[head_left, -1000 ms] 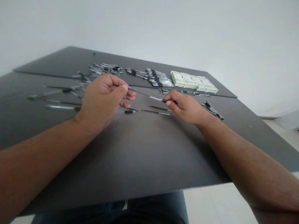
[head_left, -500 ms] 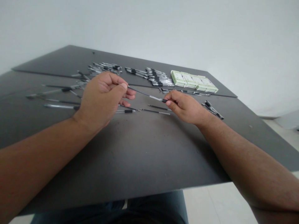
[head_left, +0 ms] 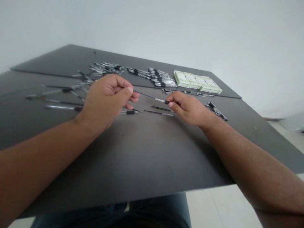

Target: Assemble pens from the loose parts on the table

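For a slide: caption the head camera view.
Left hand and right hand pinch a thin black pen above a dark grey table.

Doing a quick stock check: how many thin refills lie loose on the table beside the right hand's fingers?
2. The upper refill and the lower refill lie side by side just left of the right hand, below the held refill. More could be hidden under the hand.

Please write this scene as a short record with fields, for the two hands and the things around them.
Left hand: pinches one end of a thin black pen between thumb and fingers
Right hand: pinches the other end of the same pen
Near the hands: loose pens lying just below the held pen
Rest: piles of pens farther ahead, pale green boxes beside them on the right, all on a dark gray table
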`<state>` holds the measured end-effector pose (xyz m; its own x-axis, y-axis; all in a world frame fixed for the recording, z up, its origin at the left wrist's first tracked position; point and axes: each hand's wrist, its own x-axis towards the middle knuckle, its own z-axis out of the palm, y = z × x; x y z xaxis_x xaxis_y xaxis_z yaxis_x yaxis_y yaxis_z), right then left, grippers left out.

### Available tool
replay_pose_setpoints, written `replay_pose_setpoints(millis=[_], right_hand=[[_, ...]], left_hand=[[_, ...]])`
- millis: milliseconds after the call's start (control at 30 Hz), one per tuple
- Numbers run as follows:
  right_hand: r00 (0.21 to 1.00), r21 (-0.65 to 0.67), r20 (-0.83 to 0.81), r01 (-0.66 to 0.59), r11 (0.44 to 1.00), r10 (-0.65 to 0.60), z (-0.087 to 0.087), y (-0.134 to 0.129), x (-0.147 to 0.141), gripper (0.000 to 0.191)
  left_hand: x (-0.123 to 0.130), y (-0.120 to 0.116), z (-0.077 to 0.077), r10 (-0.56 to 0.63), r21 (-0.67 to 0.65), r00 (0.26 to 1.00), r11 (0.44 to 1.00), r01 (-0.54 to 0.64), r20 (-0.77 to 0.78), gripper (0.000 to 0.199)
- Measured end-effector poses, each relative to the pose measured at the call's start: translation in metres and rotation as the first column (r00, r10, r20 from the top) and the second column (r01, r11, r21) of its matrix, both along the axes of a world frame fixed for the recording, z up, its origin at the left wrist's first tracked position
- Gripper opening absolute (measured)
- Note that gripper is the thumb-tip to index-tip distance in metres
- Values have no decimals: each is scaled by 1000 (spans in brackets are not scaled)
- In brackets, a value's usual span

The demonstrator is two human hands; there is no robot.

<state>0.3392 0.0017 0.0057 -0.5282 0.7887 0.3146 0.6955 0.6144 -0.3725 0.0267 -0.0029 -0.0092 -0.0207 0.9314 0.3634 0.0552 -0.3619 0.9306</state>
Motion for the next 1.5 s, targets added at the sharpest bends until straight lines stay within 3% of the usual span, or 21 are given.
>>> replay_pose_setpoints(millis=[133,233,400,533,767,900,1033,1133,1267,1500], right_hand=[[1000,-7,-9,16,1000,-16,1,-4,-5,19],[999,-40,-38,31,999,-33,2,-13,-15,15],[996,-64,-90,-21,998,15,3,-30,-33,12],[993,-92,-108,-49,995,39,1,-33,-39,11],[988,-119,-155,-36,992,17,2,-29,-34,12],[974,-93,-219,37,995,-57,2,-25,-28,18],[951,-72,-288,93,993,-110,-3,-18,-21,28],[945,-66,-307,100,993,-116,-6,-13,-17,32],[937,-67,-327,109,992,-125,-9,-10,-16,28],[942,-41,-307,132,990,-138,-10,-10,-13,15]], left_hand=[[-3,-1,-3,-79,-6,967,997,80,-244,11],[-4,-4,-5,-54,73,898,993,96,-437,9],[-1,-15,-2,-58,186,805,961,205,-591,15],[2,-21,-2,-127,138,774,954,267,-621,19],[-2,-17,-10,-142,147,852,958,246,-504,31],[-13,-2,-4,-30,206,863,966,154,-505,31],[-29,20,4,132,253,860,967,-3,-493,17],[-38,33,7,156,219,831,975,-43,-533,11],[-52,42,11,163,185,801,981,-67,-576,10],[-93,57,26,375,240,775,926,-291,-508,11]])
